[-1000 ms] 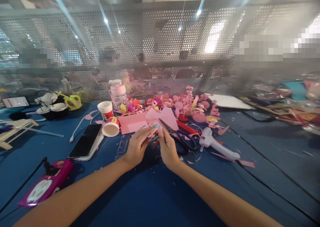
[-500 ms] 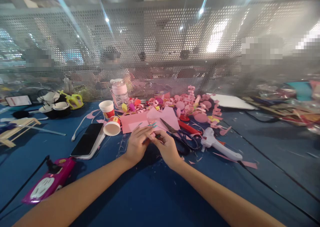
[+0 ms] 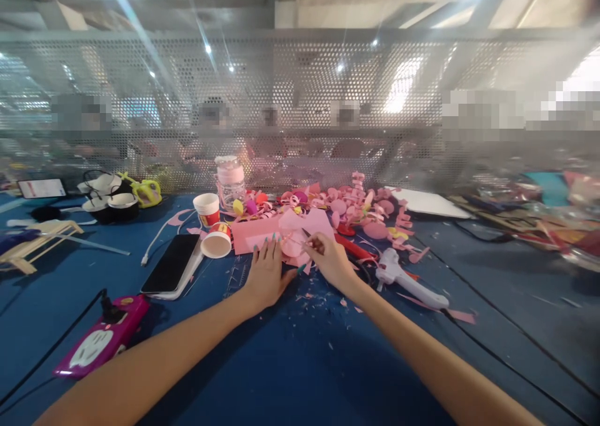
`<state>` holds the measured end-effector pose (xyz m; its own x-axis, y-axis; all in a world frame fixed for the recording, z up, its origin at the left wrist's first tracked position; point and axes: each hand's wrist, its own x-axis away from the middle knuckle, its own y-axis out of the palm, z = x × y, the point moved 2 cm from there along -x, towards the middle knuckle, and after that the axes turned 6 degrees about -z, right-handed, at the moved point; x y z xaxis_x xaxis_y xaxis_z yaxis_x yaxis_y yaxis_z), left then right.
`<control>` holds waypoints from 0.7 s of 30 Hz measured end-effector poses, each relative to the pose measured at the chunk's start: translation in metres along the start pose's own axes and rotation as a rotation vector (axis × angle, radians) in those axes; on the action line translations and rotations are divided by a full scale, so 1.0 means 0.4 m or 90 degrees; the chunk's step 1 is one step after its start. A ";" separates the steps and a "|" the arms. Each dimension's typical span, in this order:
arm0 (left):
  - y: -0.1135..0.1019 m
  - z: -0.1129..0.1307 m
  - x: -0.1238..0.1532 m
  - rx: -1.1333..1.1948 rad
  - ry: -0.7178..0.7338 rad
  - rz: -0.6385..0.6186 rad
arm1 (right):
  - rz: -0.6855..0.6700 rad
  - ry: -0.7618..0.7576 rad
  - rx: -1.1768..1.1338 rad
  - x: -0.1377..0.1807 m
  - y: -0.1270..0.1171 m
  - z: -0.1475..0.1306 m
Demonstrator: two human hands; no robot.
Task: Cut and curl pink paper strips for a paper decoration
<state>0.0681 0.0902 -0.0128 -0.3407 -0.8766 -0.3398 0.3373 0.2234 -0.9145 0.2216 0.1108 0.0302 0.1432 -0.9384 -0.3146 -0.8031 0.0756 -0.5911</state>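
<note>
My left hand [image 3: 266, 276] lies flat and open, its fingers spread over the lower edge of a pink paper sheet [image 3: 253, 233]. Beside it, my right hand [image 3: 330, 260] has thumb and fingers pinched together above more pink paper [image 3: 316, 221]. What the pinch holds, if anything, is too small to make out. The dark tip of a pair of scissors [image 3: 306, 233] shows just past those fingers, and the right hand hides most of the scissors. Under and beside my left fingers is a clear ruler [image 3: 235, 277].
Pink paper pieces [image 3: 375, 230] pile up behind the hands. A white glue gun [image 3: 407, 279] lies right, with its cord. Two paper cups [image 3: 216, 241], a phone [image 3: 173, 263] and a magenta power strip [image 3: 103, 337] are left. A bottle [image 3: 230, 182] stands behind.
Both hands were together, fingers touching over something small. Now they are apart: the left has flattened onto the paper, and the right has moved up and right, over the scissors.
</note>
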 end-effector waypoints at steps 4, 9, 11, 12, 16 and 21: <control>0.005 0.002 -0.002 0.065 -0.003 -0.027 | -0.106 -0.020 0.154 -0.113 -0.006 -0.009; -0.002 0.002 -0.002 0.128 -0.004 -0.015 | -0.137 -0.009 0.200 -0.315 -0.010 -0.057; -0.003 0.002 -0.001 0.121 -0.002 -0.025 | -0.161 -0.016 0.198 -0.361 -0.007 -0.075; -0.002 0.002 -0.002 0.114 -0.003 -0.029 | -0.175 -0.028 0.190 -0.371 -0.003 -0.083; 0.005 0.001 -0.003 0.090 0.011 -0.032 | -0.229 -0.109 0.141 -0.340 0.039 -0.089; -0.011 0.011 0.002 0.111 0.034 0.051 | -0.198 -0.151 0.074 -0.277 0.074 -0.062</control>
<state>0.0703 0.0865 -0.0082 -0.3516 -0.8336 -0.4260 0.5108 0.2105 -0.8335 0.1677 0.2087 0.0658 0.5091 -0.8200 -0.2616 -0.6320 -0.1497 -0.7604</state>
